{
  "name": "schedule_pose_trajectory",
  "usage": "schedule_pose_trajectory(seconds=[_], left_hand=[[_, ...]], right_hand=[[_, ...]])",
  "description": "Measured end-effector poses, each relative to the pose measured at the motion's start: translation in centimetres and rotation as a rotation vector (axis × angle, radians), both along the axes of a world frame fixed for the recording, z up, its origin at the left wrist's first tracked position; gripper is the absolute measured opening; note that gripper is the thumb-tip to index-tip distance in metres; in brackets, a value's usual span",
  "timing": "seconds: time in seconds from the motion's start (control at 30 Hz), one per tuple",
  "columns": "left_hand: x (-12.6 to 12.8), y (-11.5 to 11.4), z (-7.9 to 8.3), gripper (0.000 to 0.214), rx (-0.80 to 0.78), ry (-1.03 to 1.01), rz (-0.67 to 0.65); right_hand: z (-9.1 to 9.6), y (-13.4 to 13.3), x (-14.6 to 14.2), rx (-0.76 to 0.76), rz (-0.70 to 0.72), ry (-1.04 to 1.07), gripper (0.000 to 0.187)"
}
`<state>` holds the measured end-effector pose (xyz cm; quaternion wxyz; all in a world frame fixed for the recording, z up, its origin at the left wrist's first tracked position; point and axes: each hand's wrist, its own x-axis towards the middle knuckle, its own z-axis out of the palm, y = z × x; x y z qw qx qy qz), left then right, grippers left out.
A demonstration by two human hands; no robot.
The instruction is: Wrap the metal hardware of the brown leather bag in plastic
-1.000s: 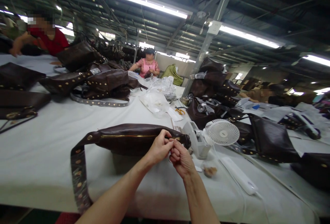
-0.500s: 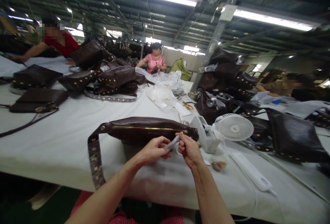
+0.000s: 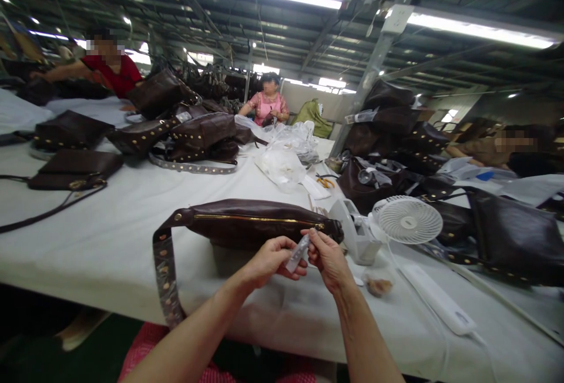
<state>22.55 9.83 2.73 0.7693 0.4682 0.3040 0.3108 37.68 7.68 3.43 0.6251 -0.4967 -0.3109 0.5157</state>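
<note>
A small strip of clear plastic film (image 3: 298,254) spans the gap between my two hands. My left hand (image 3: 274,261) grips its lower left end, fingers curled. At the upper end, my right hand (image 3: 325,254) pinches the film between thumb and forefinger, close to the zipper pull. Just behind them a dark brown leather handbag (image 3: 247,230) lies on the white-covered table, its gold zipper (image 3: 255,219) facing up. Its studded strap (image 3: 165,271), which looks wrapped in plastic, droops from the left end over the table's front edge.
Right of the bag stand a grey-white holder (image 3: 359,236) and a small white fan (image 3: 408,219). A white power strip (image 3: 440,301) lies in front. Brown bags (image 3: 194,133) are heaped behind on the left, more (image 3: 392,124) on the right. Orange-handled scissors (image 3: 326,182) lie mid-table. Co-workers sit beyond.
The plastic film has turned more upright between my hands and shows a wider face. My hands stay close to the bag's zipper end. The whole view has shifted slightly.
</note>
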Motion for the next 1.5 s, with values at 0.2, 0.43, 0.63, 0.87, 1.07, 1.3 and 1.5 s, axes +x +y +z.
schedule_pose_trajectory(seconds=[0.2, 0.43, 0.63, 0.87, 1.07, 1.3, 1.5], left_hand=[[-0.7, -0.2, -1.1, 0.031, -0.089, -0.203, -0.053], [0.4, 0.8, -1.8, 0.022, -0.279, -0.267, -0.073], [0.8, 0.5, -1.1, 0.036, -0.167, -0.163, -0.046], [1.0, 0.7, -0.2, 0.035, -0.042, -0.069, -0.134], [1.2, 0.7, -0.6, 0.026, 0.013, -0.046, -0.136], [0.1, 0.7, 0.0, 0.033, -0.048, -0.126, -0.24], [0.6, 0.7, -1.1, 0.032, 0.001, -0.046, -0.182]], right_hand=[[-0.3, 0.1, 0.4, 0.0, 0.032, 0.056, 0.051], [-0.1, 0.1, 0.7, -0.012, 0.073, 0.074, 0.049], [0.0, 0.2, 0.8, -0.023, 0.071, 0.057, 0.051], [0.1, 0.3, 0.6, -0.035, 0.057, 0.04, 0.051], [-0.3, -0.3, 0.8, 0.018, 0.089, -0.106, 0.05], [-0.5, -0.9, 1.7, 0.011, 0.244, -0.092, 0.053], [-0.7, -1.0, 1.1, 0.047, 0.162, -0.324, 0.052]])
